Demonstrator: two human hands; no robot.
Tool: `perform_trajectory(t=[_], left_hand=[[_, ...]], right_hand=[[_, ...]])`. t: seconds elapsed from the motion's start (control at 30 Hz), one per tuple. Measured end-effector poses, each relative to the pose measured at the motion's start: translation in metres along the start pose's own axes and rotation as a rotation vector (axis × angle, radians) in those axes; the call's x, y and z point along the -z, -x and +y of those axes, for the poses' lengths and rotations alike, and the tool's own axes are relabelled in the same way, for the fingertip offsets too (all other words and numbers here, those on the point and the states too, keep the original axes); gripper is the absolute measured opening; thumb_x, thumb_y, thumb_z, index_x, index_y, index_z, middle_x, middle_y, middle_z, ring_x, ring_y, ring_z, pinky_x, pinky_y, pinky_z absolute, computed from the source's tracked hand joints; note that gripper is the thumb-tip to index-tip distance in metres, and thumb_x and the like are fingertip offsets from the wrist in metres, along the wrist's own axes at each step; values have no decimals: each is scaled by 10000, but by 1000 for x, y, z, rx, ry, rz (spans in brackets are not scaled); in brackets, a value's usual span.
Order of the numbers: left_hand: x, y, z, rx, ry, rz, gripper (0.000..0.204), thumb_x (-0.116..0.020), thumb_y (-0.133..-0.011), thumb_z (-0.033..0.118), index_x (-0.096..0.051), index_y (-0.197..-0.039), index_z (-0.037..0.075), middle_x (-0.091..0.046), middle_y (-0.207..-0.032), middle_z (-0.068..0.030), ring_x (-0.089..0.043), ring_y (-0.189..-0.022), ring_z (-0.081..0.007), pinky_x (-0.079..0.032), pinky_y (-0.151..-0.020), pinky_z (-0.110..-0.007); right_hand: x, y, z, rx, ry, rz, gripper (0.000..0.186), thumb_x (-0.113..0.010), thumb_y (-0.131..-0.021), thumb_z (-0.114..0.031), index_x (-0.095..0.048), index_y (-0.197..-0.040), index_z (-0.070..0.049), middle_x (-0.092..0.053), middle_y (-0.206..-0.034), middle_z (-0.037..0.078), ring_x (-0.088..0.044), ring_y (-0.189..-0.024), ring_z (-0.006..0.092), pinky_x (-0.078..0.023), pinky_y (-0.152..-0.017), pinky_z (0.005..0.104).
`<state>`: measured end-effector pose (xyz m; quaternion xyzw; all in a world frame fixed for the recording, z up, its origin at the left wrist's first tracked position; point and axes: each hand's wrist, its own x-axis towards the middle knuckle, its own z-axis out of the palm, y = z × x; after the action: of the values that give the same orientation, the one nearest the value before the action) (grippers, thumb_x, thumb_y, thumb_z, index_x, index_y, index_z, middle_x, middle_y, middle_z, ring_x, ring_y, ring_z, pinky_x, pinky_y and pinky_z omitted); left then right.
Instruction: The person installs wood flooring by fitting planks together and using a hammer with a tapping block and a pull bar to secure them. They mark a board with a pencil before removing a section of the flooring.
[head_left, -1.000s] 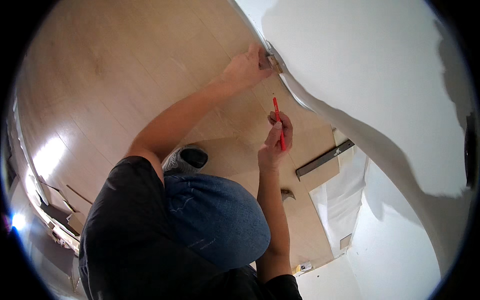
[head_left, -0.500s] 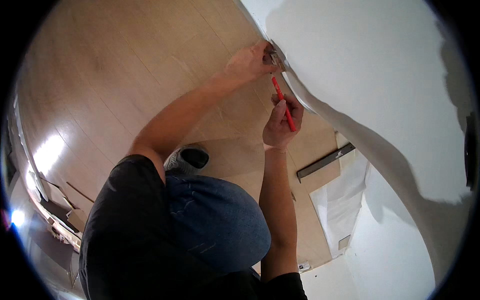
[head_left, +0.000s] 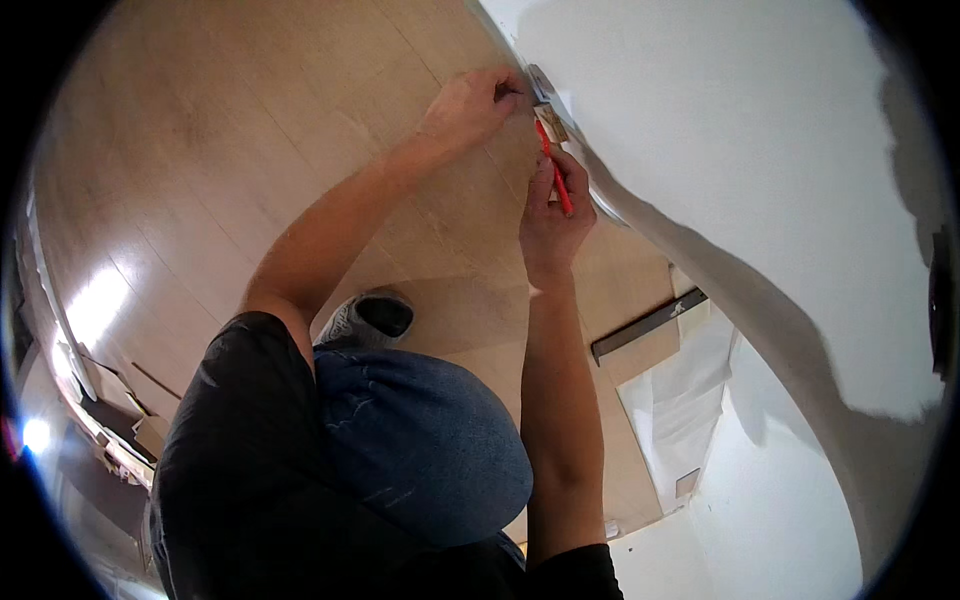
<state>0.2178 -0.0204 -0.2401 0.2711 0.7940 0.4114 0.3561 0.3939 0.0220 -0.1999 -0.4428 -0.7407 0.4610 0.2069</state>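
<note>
My right hand (head_left: 556,228) grips a red pencil (head_left: 562,190), its upper end reaching a small wooden block (head_left: 550,122) at the foot of the white wall. Just beyond the block, a grey round-ended piece (head_left: 540,82) leans by the wall edge; its kind is unclear. My left hand (head_left: 472,108) is just left of the block, apart from it, over the floorboards. Its fingers are curled in toward the thumb, and whatever may be between them is hidden.
Light wood flooring (head_left: 250,150) spreads to the left, beside the white wall (head_left: 700,110). My shoe (head_left: 375,315) and bent knee (head_left: 430,440) are below my arms. At right a dark metal square (head_left: 648,328) lies near a white sheet (head_left: 680,400). Scraps (head_left: 115,420) lie far left.
My left hand has come away from the wooden block, moving left and slightly up. My right hand has moved up with the red pencil to the block.
</note>
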Motion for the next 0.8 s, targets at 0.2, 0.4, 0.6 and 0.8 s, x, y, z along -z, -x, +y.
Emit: perform_trajectory(t=[0.2, 0.4, 0.6, 0.8], left_hand=[[1, -9, 9, 64, -10, -93, 345, -659, -968, 317, -737, -1197, 71, -754, -939, -105, -702, -800, -174, -563, -732, -341], [2, -22, 3, 76, 7, -120, 422, -687, -953, 390, -743, -1193, 48, -751, -929, -77, -685, -768, -155, -558, -711, -321], [11, -26, 8, 24, -15, -175, 399, -695, -930, 407, -771, -1098, 53, -749, -873, -107, -700, -780, -202, -544, -718, -354], [6, -29, 7, 8, -79, -254, 336, -703, -911, 368, -788, -1071, 86, -760, -909, -131, -722, -830, -257, -556, -764, -381]], right_hand=[[-4, -7, 6, 99, 73, 11, 183, -643, -994, -82, -676, -1168, -35, -735, -999, 104, -692, -814, 162, -557, -707, 287], [-11, -11, 14, 126, 65, 65, 169, -643, -1012, -126, -682, -1141, -24, -718, -937, 73, -637, -790, 118, -521, -703, 253], [-11, -11, 8, 52, -9, 49, 166, -642, -1011, -122, -672, -1145, -28, -722, -956, 107, -666, -815, 147, -537, -735, 269], [-10, -13, 11, 74, 49, 55, 163, -643, -1008, -123, -672, -1144, -37, -727, -934, 130, -685, -792, 160, -546, -727, 276]])
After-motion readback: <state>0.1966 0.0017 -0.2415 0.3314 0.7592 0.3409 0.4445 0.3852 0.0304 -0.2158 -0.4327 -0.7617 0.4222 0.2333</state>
